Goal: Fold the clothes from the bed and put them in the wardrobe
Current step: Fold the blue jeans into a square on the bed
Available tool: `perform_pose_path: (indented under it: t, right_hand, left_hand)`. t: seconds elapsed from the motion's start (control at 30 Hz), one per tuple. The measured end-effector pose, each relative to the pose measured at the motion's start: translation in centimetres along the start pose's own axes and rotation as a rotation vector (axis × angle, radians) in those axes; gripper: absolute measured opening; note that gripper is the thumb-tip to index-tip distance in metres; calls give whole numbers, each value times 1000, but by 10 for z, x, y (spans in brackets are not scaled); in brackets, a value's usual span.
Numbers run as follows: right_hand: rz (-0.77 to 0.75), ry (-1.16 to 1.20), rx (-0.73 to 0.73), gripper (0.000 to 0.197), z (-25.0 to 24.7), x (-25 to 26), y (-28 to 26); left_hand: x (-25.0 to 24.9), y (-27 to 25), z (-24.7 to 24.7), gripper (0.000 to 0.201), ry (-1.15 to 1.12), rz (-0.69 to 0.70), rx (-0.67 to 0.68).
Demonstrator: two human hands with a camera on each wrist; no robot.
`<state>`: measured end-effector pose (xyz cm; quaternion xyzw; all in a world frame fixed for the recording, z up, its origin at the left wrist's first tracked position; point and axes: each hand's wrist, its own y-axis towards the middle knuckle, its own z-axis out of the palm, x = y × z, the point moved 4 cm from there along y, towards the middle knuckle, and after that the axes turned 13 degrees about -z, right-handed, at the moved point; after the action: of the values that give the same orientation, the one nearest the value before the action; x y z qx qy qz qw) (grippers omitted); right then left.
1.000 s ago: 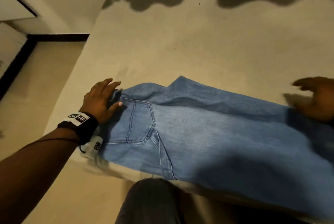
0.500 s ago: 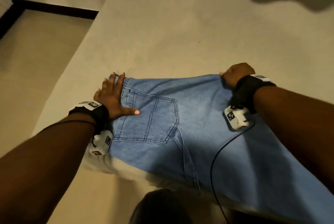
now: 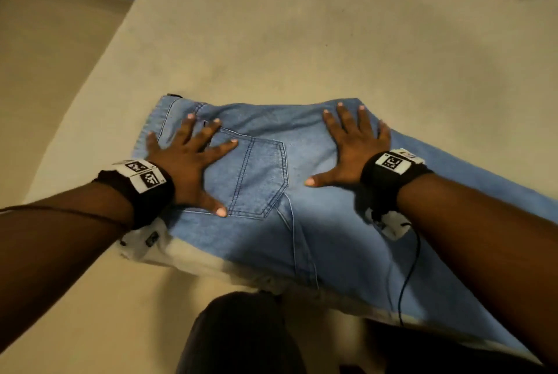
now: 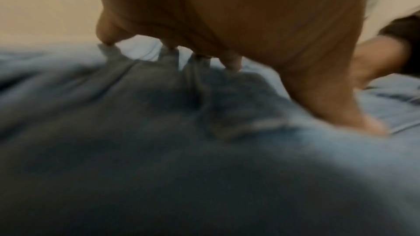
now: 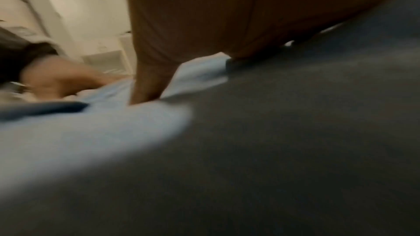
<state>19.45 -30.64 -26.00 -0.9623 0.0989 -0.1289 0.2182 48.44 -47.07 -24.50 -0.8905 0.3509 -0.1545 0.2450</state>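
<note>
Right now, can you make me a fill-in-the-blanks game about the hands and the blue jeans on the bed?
1. Both hands press flat on the light blue denim jeans, which lie on the beige ____.
2. The left hand has its thumb at the edge of the stitched back ____.
3. The right hand has its fingers spread ____, not curled.
4. Each wrist wears a ____ band with white tags.

Missing words: bed; pocket; open; black
</note>
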Motion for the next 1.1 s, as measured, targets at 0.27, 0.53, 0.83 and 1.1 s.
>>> perform_pose_path:
  t: [0.27,0.53,0.83,1.1]
  right_hand:
    - [94,7,32,150,-4,-20,-3]
    - [-104,175,-1,133,87,109,-121]
    - [168,84,35,148,125,11,-236]
    - [285,288,98,137,124,-56,-333]
  left_hand:
    - [6,2,9,155,-19,-120,101]
    - [-17,-28,-4,148,-33,-167,34]
    - [26,-110,67,95,-139,-377,10]
    - [-129,-93,-75,83,35,-97,-50]
